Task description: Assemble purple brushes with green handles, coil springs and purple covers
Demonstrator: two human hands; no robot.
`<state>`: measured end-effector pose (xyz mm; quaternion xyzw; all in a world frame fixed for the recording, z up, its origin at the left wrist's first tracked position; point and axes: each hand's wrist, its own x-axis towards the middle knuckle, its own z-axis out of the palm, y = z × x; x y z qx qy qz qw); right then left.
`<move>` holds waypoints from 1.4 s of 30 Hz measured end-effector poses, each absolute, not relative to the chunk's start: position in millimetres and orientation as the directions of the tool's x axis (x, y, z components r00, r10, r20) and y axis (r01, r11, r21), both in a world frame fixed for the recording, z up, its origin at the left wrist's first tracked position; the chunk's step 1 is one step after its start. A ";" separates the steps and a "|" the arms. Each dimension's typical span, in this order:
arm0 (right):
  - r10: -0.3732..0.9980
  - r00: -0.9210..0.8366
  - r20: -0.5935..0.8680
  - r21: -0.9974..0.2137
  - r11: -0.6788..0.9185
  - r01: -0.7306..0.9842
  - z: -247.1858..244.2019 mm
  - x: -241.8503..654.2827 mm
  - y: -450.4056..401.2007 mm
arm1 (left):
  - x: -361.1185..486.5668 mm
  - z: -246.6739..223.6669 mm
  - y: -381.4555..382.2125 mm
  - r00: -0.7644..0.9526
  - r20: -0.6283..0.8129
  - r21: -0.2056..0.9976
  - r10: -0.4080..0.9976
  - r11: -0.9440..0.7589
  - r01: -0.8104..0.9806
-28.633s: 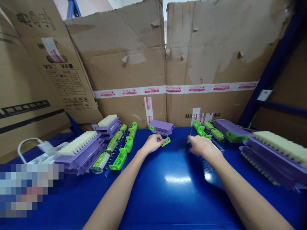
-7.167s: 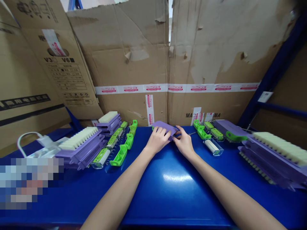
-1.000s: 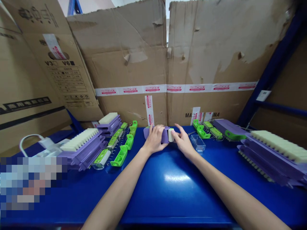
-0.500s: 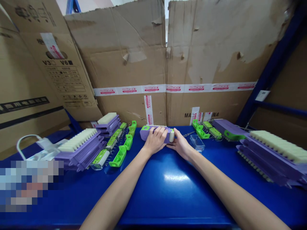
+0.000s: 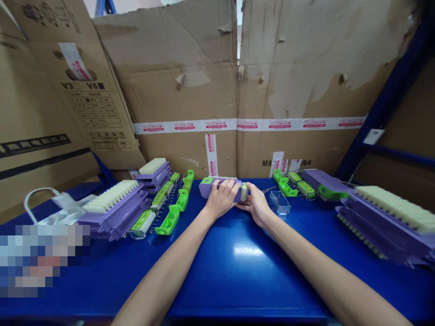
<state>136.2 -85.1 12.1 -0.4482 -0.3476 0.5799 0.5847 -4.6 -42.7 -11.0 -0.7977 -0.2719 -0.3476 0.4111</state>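
While left hand [image 5: 220, 199] half-curled, palm-down round casing [image 5: 205, 189], right hand [image 5: 258, 207] half-closed, apparently on block [image 5: 244, 194].

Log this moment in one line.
left hand: grips purple brush unit | right hand: holds white-and-green block at its end | clear box: on blue table, beside right hand

1 head-worn camera is looking forward and down over the blue tabletop [image 5: 220, 280], facing cardboard panels [image 5: 183, 99] across the upper frame; beyond the near edge, the left hand [image 5: 220, 198] and right hand [image 5: 257, 206] are showing mid-frame.
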 end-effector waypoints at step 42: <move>0.807 0.156 0.570 -0.229 -0.026 0.973 46.7 187.6 -97.6 | -7.0 -0.3 -41.3 0.501 0.710 -0.250 0.495 -0.488 0.836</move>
